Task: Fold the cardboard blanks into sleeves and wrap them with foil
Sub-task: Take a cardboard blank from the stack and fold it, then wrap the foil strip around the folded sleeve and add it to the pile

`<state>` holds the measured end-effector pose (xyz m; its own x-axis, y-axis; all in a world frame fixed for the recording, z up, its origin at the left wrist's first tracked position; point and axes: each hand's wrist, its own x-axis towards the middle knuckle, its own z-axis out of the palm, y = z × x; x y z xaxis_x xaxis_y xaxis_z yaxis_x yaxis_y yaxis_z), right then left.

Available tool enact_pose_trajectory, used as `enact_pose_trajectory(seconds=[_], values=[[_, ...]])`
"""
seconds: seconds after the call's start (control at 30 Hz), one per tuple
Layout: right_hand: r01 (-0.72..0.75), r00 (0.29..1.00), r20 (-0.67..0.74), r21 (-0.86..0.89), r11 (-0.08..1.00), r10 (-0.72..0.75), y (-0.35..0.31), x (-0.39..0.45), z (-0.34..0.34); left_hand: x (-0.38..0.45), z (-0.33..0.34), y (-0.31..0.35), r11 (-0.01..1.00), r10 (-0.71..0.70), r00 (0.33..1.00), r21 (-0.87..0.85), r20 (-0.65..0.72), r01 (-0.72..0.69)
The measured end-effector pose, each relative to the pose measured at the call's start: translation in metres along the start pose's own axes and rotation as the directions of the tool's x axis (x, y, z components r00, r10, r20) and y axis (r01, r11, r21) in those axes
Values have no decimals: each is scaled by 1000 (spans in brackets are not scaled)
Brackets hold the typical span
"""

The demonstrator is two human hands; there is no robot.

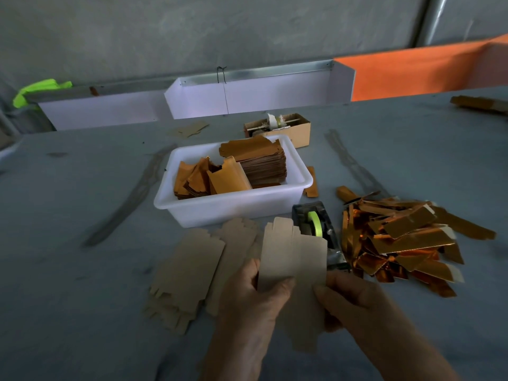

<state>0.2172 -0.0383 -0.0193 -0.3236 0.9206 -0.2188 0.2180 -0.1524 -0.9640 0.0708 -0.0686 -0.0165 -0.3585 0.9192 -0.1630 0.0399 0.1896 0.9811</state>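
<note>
A tan cardboard blank [295,259] stands upright between my hands, partly folded along its length. My left hand [253,295] grips its left edge, thumb on the front. My right hand [349,295] pinches its right side, thumb on the front. Several flat tan blanks [189,273] lie spread on the table to the left. A heap of gold foil-wrapped sleeves [404,240] lies to the right. A white tub [236,207] behind holds a stack of gold foil pieces [261,163] and loose ones [209,180].
A dark tape dispenser [316,224] with a green roll sits just behind the held blank. A small brown cardboard box [286,129] stands behind the tub. White low partitions [247,97] and an orange panel [417,70] line the table's back edge.
</note>
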Motion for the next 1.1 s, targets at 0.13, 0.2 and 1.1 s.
enact_pose_trajectory(seconds=[0.13, 0.2, 1.1], values=[[133, 982, -83, -324, 937, -168, -4, -5, 5, -1, 6, -5, 986, 87, 991, 153, -96, -72], [195, 962, -101, -393, 899, -253, -8, -8, 11, -4, 11, -6, 962, 178, 975, 233, -136, -143], [-58, 992, -79, 380, 923, 95, -7, 1, -3, -8, 8, -4, 975, 130, 986, 166, 109, -147]])
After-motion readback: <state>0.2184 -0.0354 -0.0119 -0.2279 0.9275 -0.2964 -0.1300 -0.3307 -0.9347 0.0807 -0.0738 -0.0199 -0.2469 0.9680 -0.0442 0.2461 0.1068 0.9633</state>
